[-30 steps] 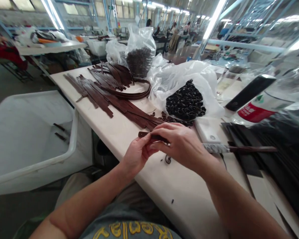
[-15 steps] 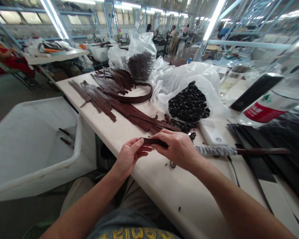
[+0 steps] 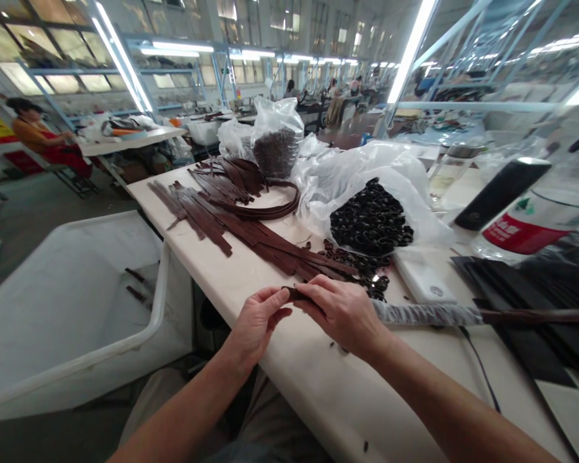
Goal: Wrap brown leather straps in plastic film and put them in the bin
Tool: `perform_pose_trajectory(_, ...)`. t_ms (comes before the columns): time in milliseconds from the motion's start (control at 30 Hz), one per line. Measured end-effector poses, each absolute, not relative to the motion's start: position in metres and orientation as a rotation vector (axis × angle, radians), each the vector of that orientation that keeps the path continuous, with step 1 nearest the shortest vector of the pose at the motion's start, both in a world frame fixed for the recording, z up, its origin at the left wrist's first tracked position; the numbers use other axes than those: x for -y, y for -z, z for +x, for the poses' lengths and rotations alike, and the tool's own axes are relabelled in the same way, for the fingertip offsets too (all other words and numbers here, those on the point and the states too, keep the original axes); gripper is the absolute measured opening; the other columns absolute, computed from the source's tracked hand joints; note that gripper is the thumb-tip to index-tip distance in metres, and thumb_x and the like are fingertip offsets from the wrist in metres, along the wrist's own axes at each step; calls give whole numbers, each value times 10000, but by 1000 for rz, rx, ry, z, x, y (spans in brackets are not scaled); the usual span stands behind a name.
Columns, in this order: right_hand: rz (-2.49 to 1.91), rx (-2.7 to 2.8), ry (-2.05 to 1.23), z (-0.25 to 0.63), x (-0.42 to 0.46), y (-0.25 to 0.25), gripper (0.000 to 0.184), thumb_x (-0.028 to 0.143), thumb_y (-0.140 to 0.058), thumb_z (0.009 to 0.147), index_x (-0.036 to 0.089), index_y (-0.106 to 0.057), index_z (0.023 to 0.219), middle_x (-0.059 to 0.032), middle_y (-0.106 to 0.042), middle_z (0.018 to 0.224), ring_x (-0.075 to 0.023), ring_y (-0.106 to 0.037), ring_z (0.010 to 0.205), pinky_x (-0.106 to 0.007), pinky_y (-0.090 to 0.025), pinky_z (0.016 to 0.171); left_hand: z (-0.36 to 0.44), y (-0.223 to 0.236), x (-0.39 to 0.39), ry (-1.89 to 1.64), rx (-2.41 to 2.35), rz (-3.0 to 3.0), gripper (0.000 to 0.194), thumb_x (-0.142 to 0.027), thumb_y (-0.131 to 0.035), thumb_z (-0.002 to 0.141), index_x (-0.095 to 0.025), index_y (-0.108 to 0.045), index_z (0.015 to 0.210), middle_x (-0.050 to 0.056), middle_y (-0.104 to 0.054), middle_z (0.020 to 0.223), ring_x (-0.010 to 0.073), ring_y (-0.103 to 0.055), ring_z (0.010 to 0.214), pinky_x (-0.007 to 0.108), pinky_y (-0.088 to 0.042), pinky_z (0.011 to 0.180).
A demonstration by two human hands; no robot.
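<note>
Over the near edge of the table, both hands hold a short dark brown strap end (image 3: 295,294). My left hand (image 3: 260,318) pinches its tip between thumb and fingers. My right hand (image 3: 340,312) is closed on it from above, hiding most of it. A band wrapped in clear plastic (image 3: 427,314) emerges right of my right hand, with a bare brown length beyond; whether it joins the held end is hidden. Just beyond my hands lie loose brown leather strips (image 3: 255,235) and a scatter of small dark loops (image 3: 352,260).
A clear bag of black loops (image 3: 371,218) lies open on the white table (image 3: 313,399). Behind stands a bag of brown pieces (image 3: 276,151). To the right are a white box (image 3: 424,278), a black cylinder (image 3: 502,193) and black strips (image 3: 525,308). A white bin (image 3: 159,308) stands left.
The view has tilted up, so everything sits lower in the picture. Less of the brown strap shows between my hands, which are closer together. Both keep their grip.
</note>
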State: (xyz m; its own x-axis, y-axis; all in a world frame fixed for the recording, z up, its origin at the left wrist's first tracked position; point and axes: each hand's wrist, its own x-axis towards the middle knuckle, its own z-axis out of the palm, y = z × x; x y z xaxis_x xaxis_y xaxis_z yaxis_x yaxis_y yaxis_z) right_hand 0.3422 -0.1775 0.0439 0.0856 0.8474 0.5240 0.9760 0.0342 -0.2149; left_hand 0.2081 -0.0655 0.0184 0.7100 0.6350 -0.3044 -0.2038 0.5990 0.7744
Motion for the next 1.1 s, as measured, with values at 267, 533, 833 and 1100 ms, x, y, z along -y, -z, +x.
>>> perform_pose_trajectory(267, -1900, 1791, 392, 361, 182, -59, 308, 359, -465, 994, 182, -706, 921, -36, -681, 792, -131, -629, 652, -249, -401, 589, 227, -23, 50, -476, -508, 1127, 263, -401, -807, 690, -152, -762, 761, 61, -738, 767, 138, -656, 716, 213, -502, 653)
perform_pose_trajectory(533, -1913, 1474, 572, 402, 201, -87, 194, 292, -561, 936, 189, -694, 839, -11, -657, 745, -126, -617, 653, -228, -406, 589, 316, -28, 4, -568, -430, 2151, 168, -333, -667, 809, -208, -768, 858, 48, -748, 866, 188, -656, 796, 281, -481, 783)
perform_pose_trajectory(833, -1877, 1425, 641, 407, 205, -92, 174, 282, -595, 916, 168, -680, 817, -19, -664, 739, -143, -636, 660, -232, -414, 584, 386, -13, 3, -248, -588, 2503, 66, -159, -745, 658, -186, -698, 620, 81, -715, 728, 281, -664, 894, 361, -471, 848)
perform_pose_trajectory(1100, -1945, 1391, 631, 404, 201, -87, 189, 308, -590, 924, 175, -686, 830, -14, -672, 750, -141, -640, 672, -233, -390, 588, 341, -33, 4, -369, -504, 1941, 173, -317, -659, 813, -155, -600, 825, 29, -710, 783, 138, -691, 715, 226, -532, 651)
